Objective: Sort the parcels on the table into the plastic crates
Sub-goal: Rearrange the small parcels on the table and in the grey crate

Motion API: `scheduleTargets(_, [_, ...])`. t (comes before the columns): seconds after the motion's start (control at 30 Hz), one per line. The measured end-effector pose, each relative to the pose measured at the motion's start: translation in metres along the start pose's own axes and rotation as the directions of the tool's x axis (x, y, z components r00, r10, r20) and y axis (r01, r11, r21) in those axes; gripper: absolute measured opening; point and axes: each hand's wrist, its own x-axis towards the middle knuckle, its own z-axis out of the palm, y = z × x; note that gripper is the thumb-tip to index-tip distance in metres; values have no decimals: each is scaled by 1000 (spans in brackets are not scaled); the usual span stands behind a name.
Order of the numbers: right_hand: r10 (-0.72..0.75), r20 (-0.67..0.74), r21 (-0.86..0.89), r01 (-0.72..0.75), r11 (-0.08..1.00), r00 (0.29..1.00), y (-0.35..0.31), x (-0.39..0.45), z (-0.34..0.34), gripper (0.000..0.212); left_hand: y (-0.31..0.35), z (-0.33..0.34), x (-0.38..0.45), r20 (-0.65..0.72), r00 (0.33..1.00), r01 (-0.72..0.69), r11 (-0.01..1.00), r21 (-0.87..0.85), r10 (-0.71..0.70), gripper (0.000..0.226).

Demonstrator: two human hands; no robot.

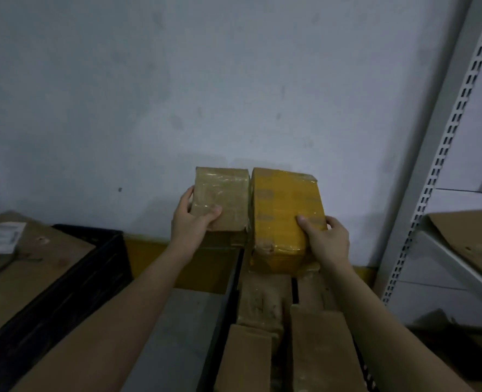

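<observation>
Up against the grey wall, the left hand (190, 222) is gripping a tape-wrapped brown cardboard parcel (221, 198) and the right hand (326, 240) a yellow taped parcel (283, 210), both standing lengthwise, touching, directly above the packed black plastic crate (222, 306).

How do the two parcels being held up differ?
The brown parcel in the left hand is dull tan and smaller; the yellow parcel in the right hand is bright yellow, longer and reaches lower. Both are box-shaped, wrapped in glossy clear tape, and held side by side.
</observation>
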Motion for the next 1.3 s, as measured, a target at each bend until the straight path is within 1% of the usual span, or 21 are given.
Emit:
scheduleTargets(0.1, [1,52,48,-3,999,999,0,-24,27,77,-1,-34,-16,-67,998,-1,1000,19,2,79])
scheduleTargets(0.23, [18,118,109,-30,994,993,2,-54,56,77,-1,-87,-31,-113,993,29,999,43,-24,76])
scheduleTargets(0.33, [18,185,128,-42,991,983,-5,-68,79,74,-5,-123,-38,-168,985,38,999,26,-33,74])
scheduleTargets(0.43, [8,260,130,-44,991,966,-11,-81,109,75,-16,-154,-38,-225,971,77,997,-12,-78,79])
scheduleTargets(0.5, [9,276,128,-46,991,961,-13,-88,132,75,-26,-174,-32,-238,966,104,995,-9,-103,78])
scheduleTargets(0.6, [15,286,113,-50,992,958,-11,-95,167,74,-46,-201,-16,-208,968,139,990,-5,-137,77])
scheduleTargets(0.77, [57,213,23,-63,998,975,-1,-105,228,79,-85,-243,21,-149,966,208,977,-34,-211,79])
scheduleTargets(0.9, [88,163,-68,-78,995,983,18,-116,275,76,-127,-270,41,-77,957,275,960,-46,-278,82])
scheduleTargets(1.03, [153,103,-120,-140,983,983,39,-129,310,76,-171,-289,51,-40,939,341,939,-37,-342,83])
scheduleTargets(1.2, [279,9,-204,-272,941,960,92,-153,328,82,-230,-293,43,16,895,444,895,39,-445,84])
scheduleTargets(1.3, [363,-28,-242,-358,902,931,130,-166,330,86,-271,-294,26,28,839,540,838,73,-543,85])
